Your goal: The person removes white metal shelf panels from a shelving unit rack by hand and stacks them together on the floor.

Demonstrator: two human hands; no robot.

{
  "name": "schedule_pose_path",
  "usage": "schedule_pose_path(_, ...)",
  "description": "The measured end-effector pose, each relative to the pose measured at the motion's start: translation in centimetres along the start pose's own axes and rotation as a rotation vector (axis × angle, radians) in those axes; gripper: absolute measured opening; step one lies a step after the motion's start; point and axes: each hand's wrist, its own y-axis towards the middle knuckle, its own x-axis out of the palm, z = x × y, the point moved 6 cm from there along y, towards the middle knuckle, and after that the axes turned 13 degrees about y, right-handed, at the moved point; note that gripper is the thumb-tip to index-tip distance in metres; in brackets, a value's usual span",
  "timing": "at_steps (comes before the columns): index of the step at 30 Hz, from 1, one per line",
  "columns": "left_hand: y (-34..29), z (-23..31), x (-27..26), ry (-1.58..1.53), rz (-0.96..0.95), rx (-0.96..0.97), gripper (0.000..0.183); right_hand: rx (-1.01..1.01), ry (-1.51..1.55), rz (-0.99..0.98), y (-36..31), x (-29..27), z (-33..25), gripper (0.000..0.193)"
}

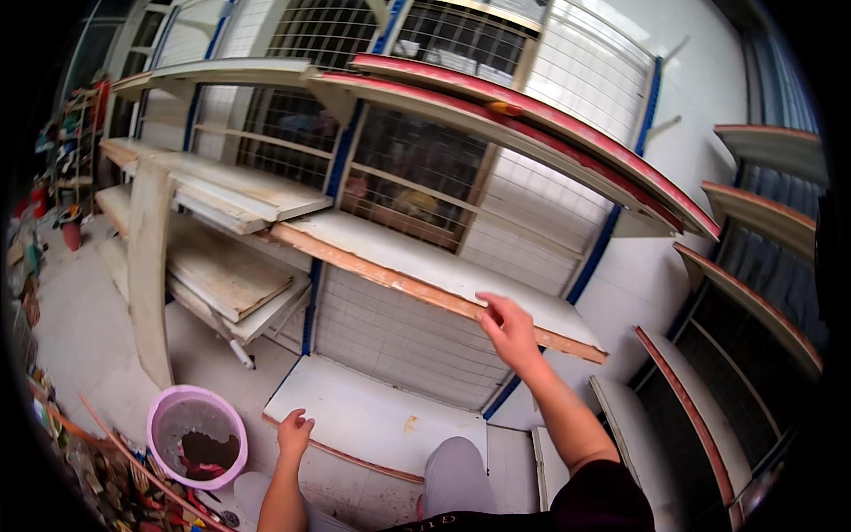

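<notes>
My right hand (509,333) is at the front edge of the middle shelf (417,244), a white board with a worn orange edge strip. Its thumb and forefinger are bent toward each other at that edge in a pinch; anything between them is too small to make out. Lower on the left, my left hand (295,430) hangs over the near left corner of the bottom shelf (381,408). Its fingers are loosely bent and apart, holding nothing. The bottom shelf is white with a small yellowish stain.
A pink bucket (160,448) with dark contents stands left of my legs, beside a heap of tools (106,479). Stacked boards (222,257) and an upright plank (151,266) are at left. A red-edged upper shelf (532,115) overhangs; more shelves (691,399) line the right.
</notes>
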Motion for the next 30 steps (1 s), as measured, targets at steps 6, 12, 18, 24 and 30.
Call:
schedule_pose_path(6,0.6,2.4,-0.9,-0.261,-0.057,-0.024,0.028,-0.579,-0.666,0.506,7.9,-19.3,-7.9,0.031)
schedule_pose_path(12,-0.8,23.2,-2.8,-0.460,-0.236,0.286,0.022,-0.304,-1.059,0.484,13.0,-28.1,-5.6,0.064)
schedule_pose_path(18,-3.4,42.4,-4.0,-0.448,-0.422,0.590,0.030,0.254,-0.955,0.181,15.6,-31.7,-0.8,0.060)
schedule_pose_path(24,-5.2,57.2,-2.4,-0.621,-0.599,0.734,0.043,0.051,-0.920,0.140,16.3,-34.2,-0.6,0.037)
schedule_pose_path(30,-4.1,70.4,-2.0,-0.861,-0.551,0.854,0.064,-0.040,-0.874,0.246,17.2,-35.3,-0.2,0.035)
